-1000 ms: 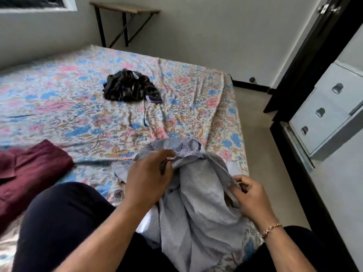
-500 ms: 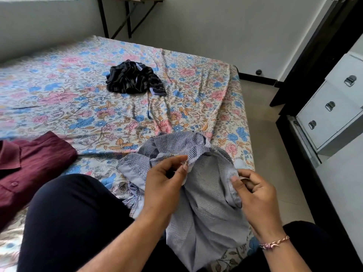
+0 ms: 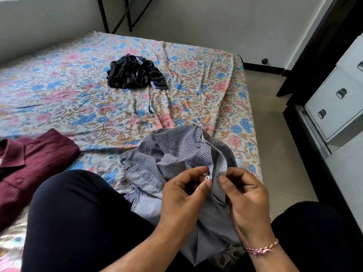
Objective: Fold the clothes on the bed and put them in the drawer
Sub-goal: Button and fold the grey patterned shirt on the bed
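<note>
Both hands, left hand [image 3: 181, 195] and right hand [image 3: 247, 199], pinch the grey checked shirt [image 3: 176, 154] placket, crumpled at the floral bed [image 3: 78, 99] edge. Left of it: folded maroon shirt [image 3: 29, 167]. Beyond it: bunched dark striped garment [image 3: 133, 74].

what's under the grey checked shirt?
The grey checked shirt lies on the floral bedsheet and drapes over the person's lap; both hands, left and right, pinch it. Anything beneath is covered.

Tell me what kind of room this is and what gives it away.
Most likely a home bedroom. A bed with a floral sheet fills most of the view, shirts lie on it, such as the maroon shirt, and a white chest of drawers stands beside it.
</note>
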Action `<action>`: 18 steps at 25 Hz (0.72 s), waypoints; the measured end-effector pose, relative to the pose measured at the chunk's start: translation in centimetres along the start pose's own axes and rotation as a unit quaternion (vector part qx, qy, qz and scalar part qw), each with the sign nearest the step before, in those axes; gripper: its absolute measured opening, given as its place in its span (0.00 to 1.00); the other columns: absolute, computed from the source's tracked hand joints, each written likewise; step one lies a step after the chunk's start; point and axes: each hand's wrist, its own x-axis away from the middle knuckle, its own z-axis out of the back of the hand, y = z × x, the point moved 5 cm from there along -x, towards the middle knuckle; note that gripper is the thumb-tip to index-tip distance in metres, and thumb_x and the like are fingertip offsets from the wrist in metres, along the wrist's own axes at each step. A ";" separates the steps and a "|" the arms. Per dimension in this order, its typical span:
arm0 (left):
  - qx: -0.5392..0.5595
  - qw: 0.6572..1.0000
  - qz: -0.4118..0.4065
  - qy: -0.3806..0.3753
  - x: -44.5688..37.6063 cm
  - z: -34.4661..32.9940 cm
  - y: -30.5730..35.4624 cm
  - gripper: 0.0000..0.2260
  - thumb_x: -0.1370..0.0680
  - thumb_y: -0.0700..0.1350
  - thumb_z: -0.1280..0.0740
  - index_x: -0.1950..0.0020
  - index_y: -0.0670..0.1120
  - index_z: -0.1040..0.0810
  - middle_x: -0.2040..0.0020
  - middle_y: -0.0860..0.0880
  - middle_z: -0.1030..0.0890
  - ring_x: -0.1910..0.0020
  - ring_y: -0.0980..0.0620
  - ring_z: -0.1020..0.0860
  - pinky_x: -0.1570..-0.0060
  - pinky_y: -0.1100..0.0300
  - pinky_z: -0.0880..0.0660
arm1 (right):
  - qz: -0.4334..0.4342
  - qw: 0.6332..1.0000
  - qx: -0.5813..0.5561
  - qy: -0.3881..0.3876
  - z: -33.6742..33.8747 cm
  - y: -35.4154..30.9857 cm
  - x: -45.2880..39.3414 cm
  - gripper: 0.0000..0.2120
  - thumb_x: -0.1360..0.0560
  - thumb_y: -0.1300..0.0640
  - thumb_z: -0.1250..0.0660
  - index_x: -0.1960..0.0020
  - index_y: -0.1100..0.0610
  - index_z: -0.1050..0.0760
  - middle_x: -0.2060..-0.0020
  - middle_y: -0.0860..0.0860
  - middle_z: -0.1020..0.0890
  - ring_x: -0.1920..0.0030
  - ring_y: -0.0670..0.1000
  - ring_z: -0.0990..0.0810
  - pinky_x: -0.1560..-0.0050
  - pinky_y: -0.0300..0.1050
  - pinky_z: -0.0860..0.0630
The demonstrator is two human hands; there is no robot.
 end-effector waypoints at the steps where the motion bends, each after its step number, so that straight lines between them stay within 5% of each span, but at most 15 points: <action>1: -0.018 1.000 -0.009 0.000 0.0 0.0 0.0 0.10 0.28 0.44 0.22 0.47 0.49 0.12 0.53 0.41 0.13 0.53 0.49 0.16 0.48 0.54 0.20 | 0.013 1.000 0.015 0.010 -0.3 -0.1 0.3 0.08 0.31 0.55 0.22 0.54 0.56 0.15 0.56 0.57 0.13 0.52 0.60 0.14 0.47 0.54 0.16; 5: -0.066 0.996 -0.052 -0.004 -0.2 -0.1 0.3 0.06 0.26 0.40 0.22 0.54 0.48 0.16 0.59 0.48 0.16 0.60 0.54 0.20 0.59 0.62 0.23 | 0.027 0.998 -0.012 0.050 -1.2 -0.3 0.8 0.06 0.29 0.62 0.25 0.55 0.63 0.18 0.61 0.53 0.13 0.59 0.50 0.15 0.57 0.38 0.18; 10: -0.097 0.993 -0.053 0.048 -0.9 0.8 0.4 0.09 0.26 0.36 0.21 0.56 0.48 0.16 0.63 0.49 0.17 0.66 0.53 0.21 0.67 0.58 0.24 | 0.064 0.996 0.010 0.069 -1.7 -1.1 0.7 0.06 0.27 0.68 0.25 0.56 0.60 0.19 0.64 0.46 0.15 0.64 0.41 0.18 0.60 0.33 0.21; 14: -0.145 0.983 -0.114 0.015 -0.6 0.5 0.9 0.07 0.25 0.40 0.23 0.48 0.47 0.13 0.54 0.49 0.13 0.53 0.52 0.14 0.51 0.58 0.18 | 0.068 0.995 0.040 0.063 -2.1 -0.6 0.9 0.05 0.27 0.68 0.24 0.54 0.61 0.18 0.59 0.52 0.13 0.59 0.47 0.14 0.56 0.38 0.18; 18: -0.118 0.987 -0.113 0.003 -0.8 0.4 0.6 0.08 0.24 0.38 0.27 0.48 0.47 0.11 0.52 0.48 0.14 0.49 0.48 0.15 0.45 0.53 0.19 | 0.056 0.996 0.036 0.062 -2.1 -0.2 0.8 0.05 0.27 0.66 0.24 0.53 0.61 0.17 0.58 0.53 0.13 0.57 0.49 0.14 0.53 0.39 0.18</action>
